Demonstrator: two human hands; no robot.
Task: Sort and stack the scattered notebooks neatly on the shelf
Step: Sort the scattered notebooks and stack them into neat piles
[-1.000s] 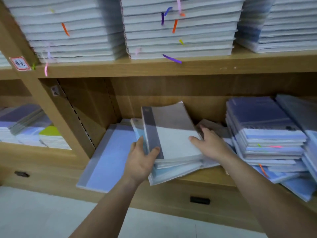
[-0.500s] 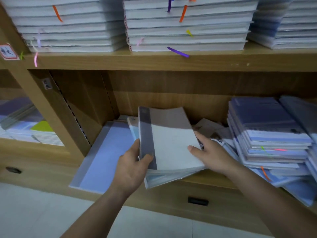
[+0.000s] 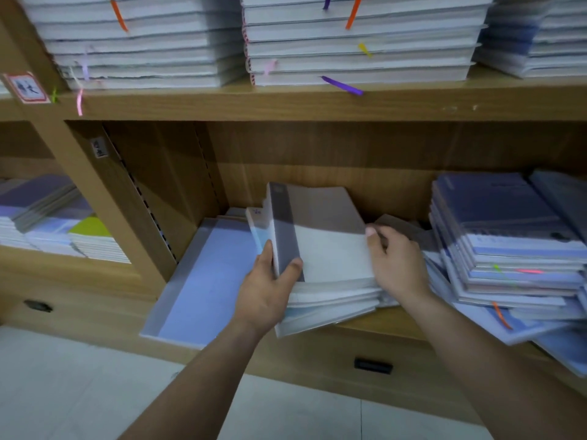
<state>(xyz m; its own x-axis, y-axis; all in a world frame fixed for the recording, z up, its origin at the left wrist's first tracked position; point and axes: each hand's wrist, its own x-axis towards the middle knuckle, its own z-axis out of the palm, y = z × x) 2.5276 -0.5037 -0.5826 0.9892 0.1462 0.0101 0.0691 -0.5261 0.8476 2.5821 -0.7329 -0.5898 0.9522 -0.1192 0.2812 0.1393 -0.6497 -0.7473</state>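
Holding the grey notebook [image 3: 324, 249] from both sides, w/ its dark spine strip to the left. It sits on top of the small stack [image 3: 333, 308] beneath it. My left grip [image 3: 266, 296] is closed on the near-left corner: thumb on top of the dark strip, forefinger running up along the spine edge, other fingers hidden below. My right grip [image 3: 395, 265] is at the right edge, thumb tip on the cover's edge and fingers curled down beside it (can't see if they reach under the notebook or only touch the stack). The small stack sits approx mid lower shelf [image 3: 390, 327], skewed, w/ its near corner hanging over the shelf front.

Just left of it a big pale-blue notebook [image 3: 206, 274] lies flat, its near end also sticking out past the shelf edge. Right of my right grip is a taller pile of blue notebooks [image 3: 508, 242], uneven, edges stepped, w/ a few more slid out loose at the bottom and overhanging. Some grey covers [image 3: 400, 225] lie behind my right grip, between the two piles.

Upper shelf [image 3: 286, 104] carries neat white stacks [image 3: 143, 46] w/ coloured ribbons poking out; a purple ribbon [image 3: 341, 85] lies over the board's front edge. A red-bordered label [image 3: 27, 88] is on the upright at left. The next compartment over has more notebooks, one w/ a lime-green cover [image 3: 90, 227]. Pale tiled floor [image 3: 79, 392] below.
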